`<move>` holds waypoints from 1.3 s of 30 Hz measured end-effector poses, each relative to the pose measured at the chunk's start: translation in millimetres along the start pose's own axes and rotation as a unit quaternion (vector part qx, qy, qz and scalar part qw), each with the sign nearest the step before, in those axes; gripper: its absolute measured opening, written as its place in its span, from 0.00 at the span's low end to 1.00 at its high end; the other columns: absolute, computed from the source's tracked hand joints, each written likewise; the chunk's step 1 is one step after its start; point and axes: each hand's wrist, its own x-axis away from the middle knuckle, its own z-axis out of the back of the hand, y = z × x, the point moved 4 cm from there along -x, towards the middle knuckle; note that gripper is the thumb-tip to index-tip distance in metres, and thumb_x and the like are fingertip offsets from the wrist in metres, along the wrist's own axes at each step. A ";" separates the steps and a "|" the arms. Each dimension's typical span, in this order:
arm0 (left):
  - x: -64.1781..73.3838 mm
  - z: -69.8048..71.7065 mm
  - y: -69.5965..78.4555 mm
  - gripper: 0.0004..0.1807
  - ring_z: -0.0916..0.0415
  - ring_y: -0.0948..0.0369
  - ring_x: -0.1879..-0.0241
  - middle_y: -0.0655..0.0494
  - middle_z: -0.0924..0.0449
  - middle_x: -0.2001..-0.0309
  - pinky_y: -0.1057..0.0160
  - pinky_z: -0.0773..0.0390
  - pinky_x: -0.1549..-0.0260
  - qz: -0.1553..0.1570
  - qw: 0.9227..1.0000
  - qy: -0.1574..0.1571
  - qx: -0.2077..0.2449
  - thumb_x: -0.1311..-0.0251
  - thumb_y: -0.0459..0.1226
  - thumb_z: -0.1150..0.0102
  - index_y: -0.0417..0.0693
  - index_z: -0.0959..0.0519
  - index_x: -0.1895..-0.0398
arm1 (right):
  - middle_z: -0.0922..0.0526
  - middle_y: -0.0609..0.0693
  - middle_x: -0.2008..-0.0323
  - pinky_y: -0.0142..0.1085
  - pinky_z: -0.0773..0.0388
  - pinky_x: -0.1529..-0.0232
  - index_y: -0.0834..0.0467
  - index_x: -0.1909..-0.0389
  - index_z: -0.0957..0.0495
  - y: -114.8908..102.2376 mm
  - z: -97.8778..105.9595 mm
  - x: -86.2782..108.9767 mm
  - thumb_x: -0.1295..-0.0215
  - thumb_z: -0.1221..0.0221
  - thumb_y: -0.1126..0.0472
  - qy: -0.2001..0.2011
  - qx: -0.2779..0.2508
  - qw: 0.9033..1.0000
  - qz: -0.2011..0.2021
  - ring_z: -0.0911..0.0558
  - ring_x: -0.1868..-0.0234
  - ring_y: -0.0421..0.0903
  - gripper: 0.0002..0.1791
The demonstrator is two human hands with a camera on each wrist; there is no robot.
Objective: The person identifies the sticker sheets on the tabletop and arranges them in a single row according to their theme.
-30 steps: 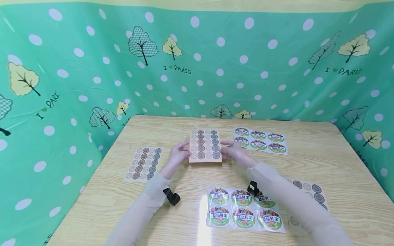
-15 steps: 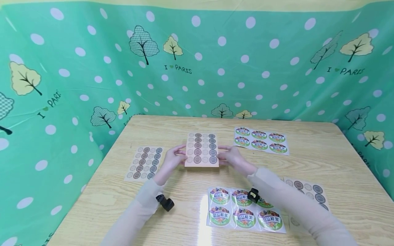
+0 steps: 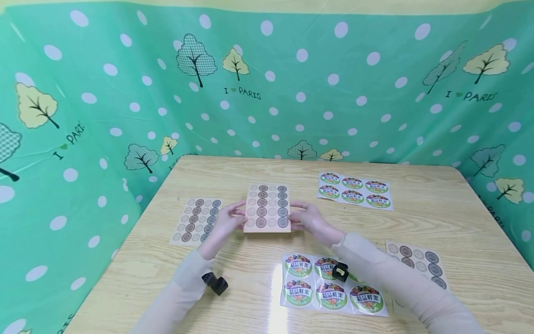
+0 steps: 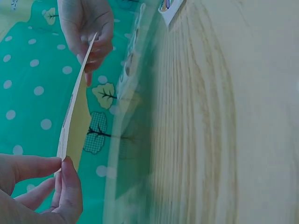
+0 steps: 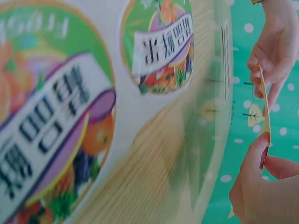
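Note:
A sheet of round stickers point(image 3: 267, 206), with columns of pale, brown and grey circles, is held up above the middle of the table. My left hand point(image 3: 225, 226) pinches its left edge between thumb and fingers, and my right hand point(image 3: 314, 221) pinches the right edge. Seen edge-on in the left wrist view, the sheet point(image 4: 74, 107) bends slightly and shows a yellowish back. In the right wrist view the thumb and fingers of the right hand point(image 5: 264, 182) close on its near edge.
A similar round-sticker sheet point(image 3: 196, 221) lies at left; another point(image 3: 417, 260) lies at right, partly under the right sleeve. Fruit-label sheets lie at back point(image 3: 354, 191) and front point(image 3: 333, 285). A green patterned curtain point(image 3: 267, 93) stands behind the wooden table point(image 3: 250, 297).
Both hands have brought the sticker sheet toward the left and slightly nearer to me, keeping hold of its two side edges. The sheets on the table have stayed put.

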 end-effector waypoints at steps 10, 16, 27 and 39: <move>8.2 16.3 -8.9 0.29 0.28 0.65 0.77 0.48 0.26 0.66 0.67 0.22 0.75 0.002 1.000 0.003 -0.012 0.55 0.21 0.47 0.39 0.32 0.44 | 0.23 0.64 0.58 0.38 0.21 0.62 0.64 0.41 0.39 5.1 -17.7 4.4 0.47 0.47 0.75 -0.005 -0.001 1.000 -0.003 0.19 0.66 0.50 0.29; 10.3 23.9 -11.4 0.29 0.28 0.65 0.78 0.48 0.27 0.67 0.67 0.22 0.76 0.005 1.000 0.000 -0.008 0.55 0.20 0.47 0.37 0.33 0.44 | 0.23 0.64 0.59 0.37 0.21 0.63 0.64 0.42 0.39 9.0 -26.6 4.0 0.47 0.48 0.76 -0.016 -0.013 1.000 -0.002 0.19 0.66 0.50 0.28; 12.4 37.0 -20.2 0.29 0.29 0.64 0.77 0.50 0.28 0.69 0.68 0.22 0.78 0.020 1.000 0.000 -0.001 0.55 0.20 0.48 0.36 0.34 0.44 | 0.22 0.64 0.60 0.37 0.21 0.63 0.66 0.42 0.40 16.6 -41.2 0.7 0.47 0.48 0.76 -0.035 -0.021 0.999 -0.005 0.19 0.66 0.51 0.29; 12.9 49.9 -26.0 0.28 0.28 0.65 0.77 0.49 0.28 0.69 0.67 0.22 0.76 0.027 0.999 0.000 -0.023 0.53 0.21 0.49 0.34 0.35 0.44 | 0.23 0.63 0.59 0.37 0.21 0.63 0.67 0.42 0.41 21.8 -56.1 -1.3 0.47 0.47 0.76 -0.053 -0.031 0.998 -0.010 0.19 0.67 0.48 0.29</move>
